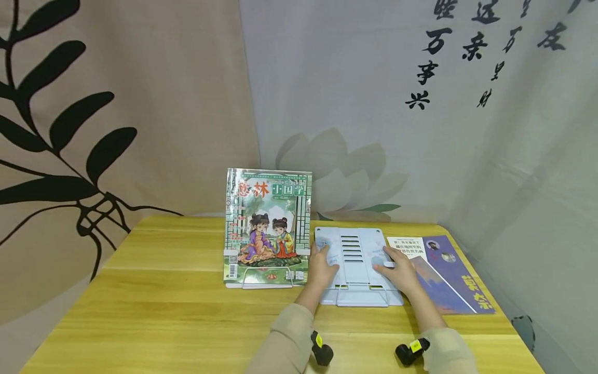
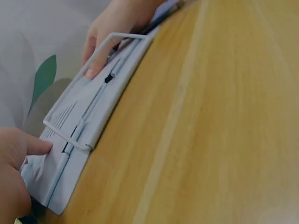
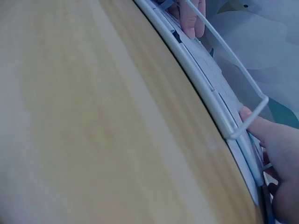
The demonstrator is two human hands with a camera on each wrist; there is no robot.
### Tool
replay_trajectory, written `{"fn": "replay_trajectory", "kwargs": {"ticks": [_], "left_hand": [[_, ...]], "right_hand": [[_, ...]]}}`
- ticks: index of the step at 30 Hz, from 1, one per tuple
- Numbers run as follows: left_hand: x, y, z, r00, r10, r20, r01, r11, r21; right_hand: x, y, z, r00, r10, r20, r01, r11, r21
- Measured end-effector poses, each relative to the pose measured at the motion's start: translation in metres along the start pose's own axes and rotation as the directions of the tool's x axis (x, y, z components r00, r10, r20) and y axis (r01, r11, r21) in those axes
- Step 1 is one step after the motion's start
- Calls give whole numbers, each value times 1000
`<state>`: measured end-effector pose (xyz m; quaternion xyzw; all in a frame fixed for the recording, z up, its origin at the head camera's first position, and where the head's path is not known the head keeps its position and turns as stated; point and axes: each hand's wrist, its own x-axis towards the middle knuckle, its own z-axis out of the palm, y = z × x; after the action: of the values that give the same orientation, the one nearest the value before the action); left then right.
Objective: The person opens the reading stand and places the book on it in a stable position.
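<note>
A white book stand with slots down its back panel and a wire rest at the foot stands on the table. My left hand grips its left side, the thumb lying over the front panel. On the opposite side my right hand holds the edge, thumb pointing inward across the front. Fingers behind the panel are largely hidden. In the left wrist view the wire rest sticks out in front of the panel. The right wrist view shows the right thumb against the panel, beside the wire.
Left of the stand, a green illustrated magazine leans upright on another wire-footed stand. A purple book with a white corner lies flat at the right, partly behind the right forearm. The wooden table ends at a printed curtain.
</note>
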<state>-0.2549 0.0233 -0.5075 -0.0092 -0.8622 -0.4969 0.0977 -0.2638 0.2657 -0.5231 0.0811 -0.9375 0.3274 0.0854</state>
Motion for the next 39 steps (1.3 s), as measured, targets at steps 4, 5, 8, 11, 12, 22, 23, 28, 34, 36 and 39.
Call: {"fn": "replay_trajectory", "kwargs": {"ticks": [4,5,8,11,12,22,23,28,34,36,39], "left_hand": [[0,3,-1,999,-2,-34,0,999,-44],[1,4,-1,999,-3,-41,1,998,-55],[2,6,-1,998,6,-62,-11,997,-74],[3,8,-2,997,10,-71,-16,997,-79],[4,8,-2,998,8,-70,-14,996,-83],[5,14,-5,999,-9,-34,6,996,-88],[5,15,-5,999,-3,-39,0,996,-85],[1,18,-9,996,58,-68,-65,992,-110],[-4,18,-16,988,135,-80,-147,975,-165],[-5,17,-20,984,160,-80,-173,968,-183],[-6,15,-26,977,201,-65,-211,952,-222]], "right_hand": [[-1,0,-1,1000,15,-18,-14,999,44],[-1,0,-1,1000,17,-21,-16,998,57],[-2,-1,-2,999,27,-35,-24,995,95],[-2,-1,-2,998,21,-61,-13,993,121],[-2,-1,-2,997,17,-71,-8,991,130],[-6,-1,-2,985,-15,-173,58,968,245],[-7,-2,-2,982,-21,-187,68,966,249],[-13,-12,-5,971,-20,-237,85,960,268],[-15,-21,-8,957,-24,-290,102,961,258],[-16,-23,-9,948,-35,-317,124,956,266],[-16,-27,-12,932,-48,-358,152,951,269]]}}
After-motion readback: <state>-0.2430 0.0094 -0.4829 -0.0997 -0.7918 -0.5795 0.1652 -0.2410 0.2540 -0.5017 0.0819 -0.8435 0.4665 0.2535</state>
